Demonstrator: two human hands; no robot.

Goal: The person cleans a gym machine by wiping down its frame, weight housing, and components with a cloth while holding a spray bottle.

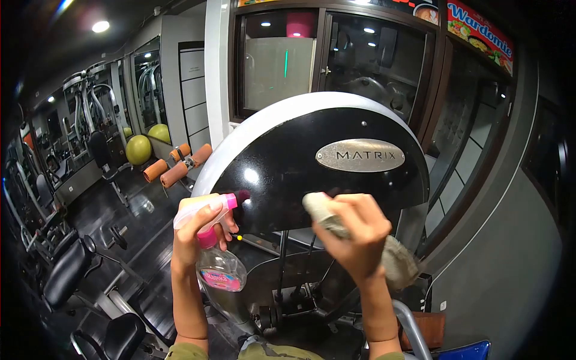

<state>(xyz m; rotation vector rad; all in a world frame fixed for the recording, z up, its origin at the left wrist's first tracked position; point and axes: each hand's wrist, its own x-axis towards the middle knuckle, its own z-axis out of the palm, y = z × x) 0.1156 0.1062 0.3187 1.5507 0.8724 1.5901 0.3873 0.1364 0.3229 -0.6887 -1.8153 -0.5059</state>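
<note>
My left hand (197, 227) is wrapped round the neck of a clear spray bottle (221, 273) with a pink and white nozzle and a pink label. Bunched in my right hand (359, 234) is a greyish-green cloth (401, 264), part of it hanging below the wrist and part sticking out beyond the fingers. Both hands are in front of the glossy black curved panel (282, 162) of a gym machine, which has a silver oval MATRIX plate (360, 155). Whether the cloth touches the panel I cannot tell.
Orange foam rollers (175, 173) and a yellow-green ball (138, 149) are at the left, with several gym machines and a black bench pad (65, 273). Behind the panel is a framed window (279, 66). A blue object (465, 351) lies at the lower right.
</note>
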